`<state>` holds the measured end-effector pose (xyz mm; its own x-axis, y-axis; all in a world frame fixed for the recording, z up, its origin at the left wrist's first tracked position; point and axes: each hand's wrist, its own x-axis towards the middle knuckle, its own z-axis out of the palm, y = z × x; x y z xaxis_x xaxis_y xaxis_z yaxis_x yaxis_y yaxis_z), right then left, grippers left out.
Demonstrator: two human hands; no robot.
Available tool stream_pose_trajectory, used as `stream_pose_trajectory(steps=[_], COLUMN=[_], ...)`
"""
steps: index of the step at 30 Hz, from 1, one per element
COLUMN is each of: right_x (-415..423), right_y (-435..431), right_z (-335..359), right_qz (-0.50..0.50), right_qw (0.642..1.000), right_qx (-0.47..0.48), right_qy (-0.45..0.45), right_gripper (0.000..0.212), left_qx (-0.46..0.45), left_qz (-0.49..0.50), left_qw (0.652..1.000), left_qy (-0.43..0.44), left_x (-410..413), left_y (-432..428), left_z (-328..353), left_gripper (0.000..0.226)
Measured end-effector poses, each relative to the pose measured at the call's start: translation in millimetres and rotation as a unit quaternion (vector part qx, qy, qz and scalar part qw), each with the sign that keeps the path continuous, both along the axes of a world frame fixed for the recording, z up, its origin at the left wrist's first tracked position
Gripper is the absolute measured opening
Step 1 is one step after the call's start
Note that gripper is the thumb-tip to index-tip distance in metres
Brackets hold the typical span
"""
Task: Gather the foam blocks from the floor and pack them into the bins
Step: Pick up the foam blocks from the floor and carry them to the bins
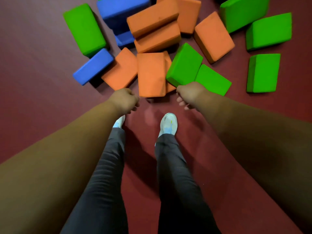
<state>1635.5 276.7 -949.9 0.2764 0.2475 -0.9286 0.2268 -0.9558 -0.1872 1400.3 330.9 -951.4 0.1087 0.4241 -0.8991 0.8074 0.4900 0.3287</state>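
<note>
Foam blocks lie heaped on the dark red floor [42,81]. An orange block [151,75] leans on another at the heap's near edge, with a second orange block [120,69] to its left and a tilted green block [184,65] to its right. My left hand [125,100] hovers at the near corner of the left orange block, fingers curled and holding nothing. My right hand [190,94] sits against the near corner of the tilted green block; its curled fingers point back toward me and grip nothing. No bin is in view.
More green blocks [263,72] lie scattered to the right, another green block [84,27] and blue blocks [93,66] to the left, and stacked orange blocks [157,27] behind. My feet in white shoes [168,124] stand just short of the heap.
</note>
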Motion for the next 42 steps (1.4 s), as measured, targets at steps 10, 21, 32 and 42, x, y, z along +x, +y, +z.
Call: stream_pose_trajectory(steps=[10, 21, 32, 42], right_x=[47.5, 64.9, 75.4, 65.0], right_y=[3.0, -18.1, -14.0, 17.1], right_z=[-211.8, -301.3, -259.9, -72.1], right_qz=[-0.219, -0.363, -0.371, -0.046], right_qw=[0.973, 0.930, 0.927, 0.971], right_qx=[-0.034, 0.045, 0.059, 0.015], right_qy=[-0.059, 0.014, -0.014, -0.235], right_gripper=[0.066, 0.097, 0.084, 0.110], left_qx=[-0.006, -0.080, -0.007, 0.096], left_qz=[0.014, 0.043, 0.060, -0.127], left_qw=[1.000, 0.988, 0.998, 0.980], left_qy=[0.026, -0.123, -0.016, 0.122], left_x=[13.0, 13.6, -4.9, -42.5], left_y=[38.4, 52.8, 51.7, 75.6], left_z=[-215.5, -304.9, -253.3, -89.0], left_gripper=[0.103, 0.100, 0.105, 0.110])
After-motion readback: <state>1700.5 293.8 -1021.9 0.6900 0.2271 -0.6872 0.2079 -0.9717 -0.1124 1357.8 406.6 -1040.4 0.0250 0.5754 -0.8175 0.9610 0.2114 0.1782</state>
